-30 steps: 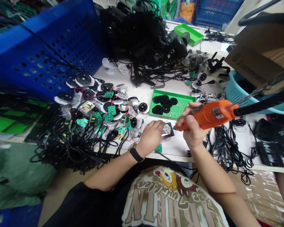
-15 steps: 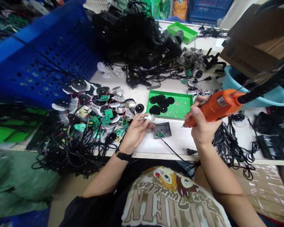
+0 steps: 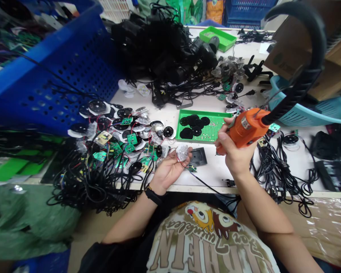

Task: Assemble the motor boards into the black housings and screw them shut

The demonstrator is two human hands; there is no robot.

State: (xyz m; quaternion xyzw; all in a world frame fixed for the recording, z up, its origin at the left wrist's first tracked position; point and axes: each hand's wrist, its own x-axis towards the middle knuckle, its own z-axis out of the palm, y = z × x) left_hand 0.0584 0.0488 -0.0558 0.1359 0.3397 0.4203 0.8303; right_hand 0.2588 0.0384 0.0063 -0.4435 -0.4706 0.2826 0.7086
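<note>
My left hand (image 3: 170,168), palm up, has its fingers curled round a clear plastic lens piece (image 3: 182,152) with red wires. From it the wires run toward a small green circuit board (image 3: 191,169) joined to a black cable. Behind that board a shallow dark square tray (image 3: 198,157) lies on the table. My right hand (image 3: 236,151) grips an orange electric screwdriver (image 3: 247,128), its tip pointing down and left over the table. Beyond both hands, a green tray (image 3: 213,132) holds black discs (image 3: 193,122) and tiny scattered parts.
A heap of lamp parts, boards and cables (image 3: 110,151) covers the left, beside a blue crate (image 3: 53,76). More black cables (image 3: 275,167) lie at right. A light-blue basket (image 3: 307,110) and a cardboard box (image 3: 309,64) stand behind. Dark housings (image 3: 156,45) pile up at the back.
My left hand has turned palm up and moved slightly right and nearer, showing the lens piece's clear side. The screwdriver has shifted left, and the circuit board now lies outside the square tray.
</note>
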